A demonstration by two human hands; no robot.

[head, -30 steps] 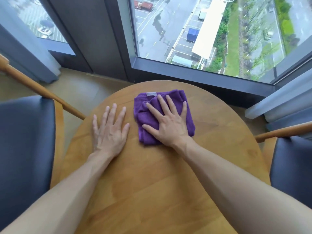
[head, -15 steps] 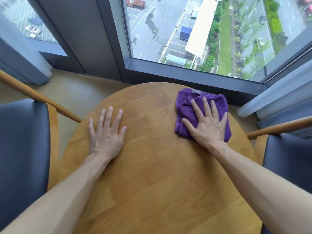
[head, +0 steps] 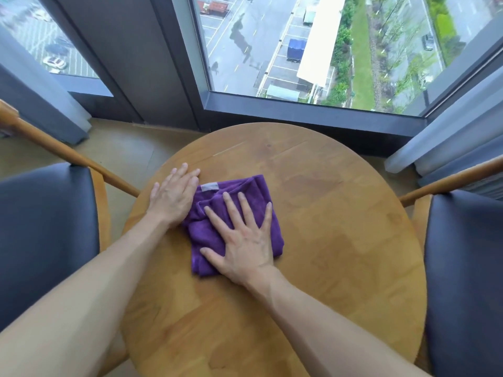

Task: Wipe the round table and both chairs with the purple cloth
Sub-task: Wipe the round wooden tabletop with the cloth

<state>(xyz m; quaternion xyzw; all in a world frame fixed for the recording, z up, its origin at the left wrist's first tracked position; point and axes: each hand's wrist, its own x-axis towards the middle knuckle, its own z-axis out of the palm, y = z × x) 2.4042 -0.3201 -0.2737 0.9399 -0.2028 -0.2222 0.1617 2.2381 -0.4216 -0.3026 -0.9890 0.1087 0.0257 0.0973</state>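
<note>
A folded purple cloth (head: pixel 246 190) with a small grey label lies on the left-middle part of the round wooden table (head: pixel 343 240). My right hand (head: pixel 245 240) presses flat on top of it, fingers spread. My left hand (head: pixel 174 197) rests palm down on the tabletop just left of the cloth, its edge touching the cloth's upper left corner. A dark-cushioned wooden chair (head: pixel 46 229) stands at the table's left and another chair (head: pixel 468 268) at its right.
A large window (head: pixel 313 50) with a dark sill runs just behind the table. Pale curtains (head: pixel 446 137) hang at the far right and far left. The left chair's wooden armrest (head: pixel 81 159) slants toward the table's left rim.
My right hand swept the cloth to the table's far right, then back left and nearer to me; it now lies against my left hand, which stayed planted on the table.
</note>
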